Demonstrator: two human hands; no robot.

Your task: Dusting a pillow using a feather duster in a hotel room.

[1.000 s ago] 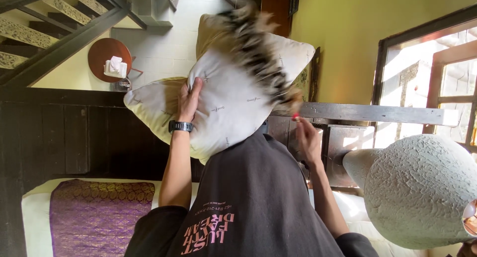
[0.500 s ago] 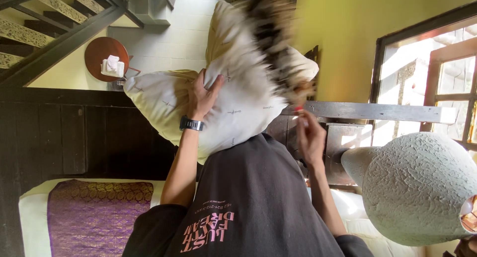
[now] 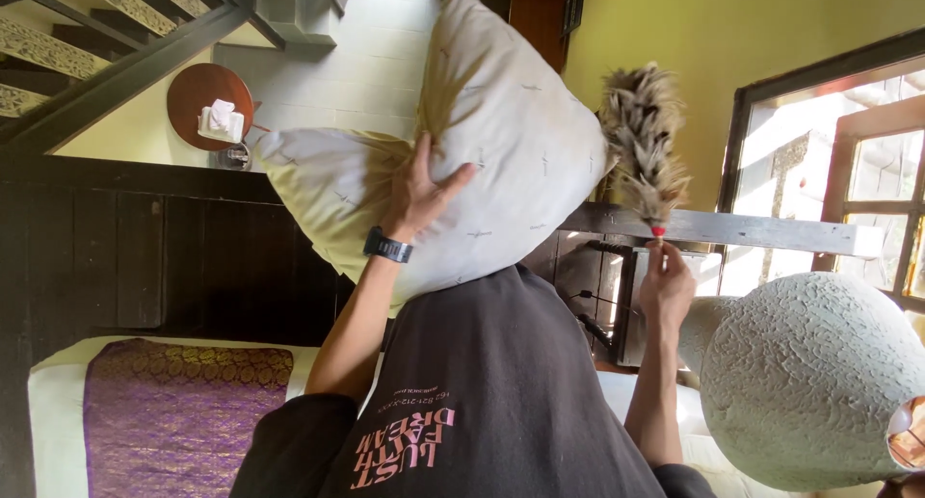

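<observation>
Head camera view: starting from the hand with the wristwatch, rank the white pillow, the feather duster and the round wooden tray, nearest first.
1. White pillow: gripped by the watch-wearing hand.
2. Feather duster: beyond the pillow's far edge, toward the window side.
3. Round wooden tray: opposite side, near the stairs, farthest in this view.

Pillow (image 3: 511,142): cream-white, sparse small grey marks. Feather duster (image 3: 644,142): mottled brown, black, white feathers; red tip at handle. Wristwatch (image 3: 387,247): black. T-shirt (image 3: 501,392): dark charcoal, pink lettering. Bed runner (image 3: 178,411): purple with gold woven pattern, on cream bed (image 3: 53,411). Lamp shade (image 3: 814,382): textured off-white. Wall (image 3: 732,26): yellow-green. Wooden panel (image 3: 125,257): dark brown.
</observation>
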